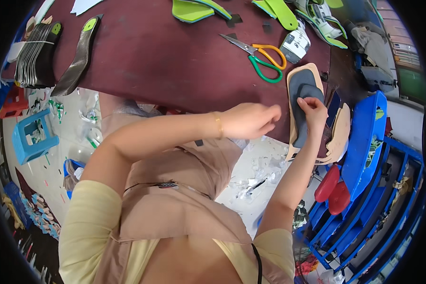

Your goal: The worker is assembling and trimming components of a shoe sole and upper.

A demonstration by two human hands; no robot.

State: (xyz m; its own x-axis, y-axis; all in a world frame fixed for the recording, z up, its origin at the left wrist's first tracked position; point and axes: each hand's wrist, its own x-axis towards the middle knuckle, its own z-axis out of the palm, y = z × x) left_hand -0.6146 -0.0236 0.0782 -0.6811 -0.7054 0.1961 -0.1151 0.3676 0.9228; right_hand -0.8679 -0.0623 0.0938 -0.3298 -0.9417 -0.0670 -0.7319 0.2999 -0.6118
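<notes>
My right hand (315, 112) is at the table's right edge, thumb and fingers pinched at the side of a dark grey pad (312, 90). That pad is on top of other grey sole-shaped pieces (297, 90), which lie on a beige insole shape (312, 68). My left hand (254, 120) hovers to the left of the stack, by the table's front edge. Its fingers are curled together, and whatever may be in them is hidden. Scissors (258, 52) with one orange and one green handle lie beyond my hands, blades apart.
Lime-green sole pieces (194, 10) and a white bottle-like item (296, 46) lie at the back of the dark red table (175, 61). A tied bundle of dark strips (37, 59) is at left. A blue bin (362, 142) and blue rack (364, 217) stand at right.
</notes>
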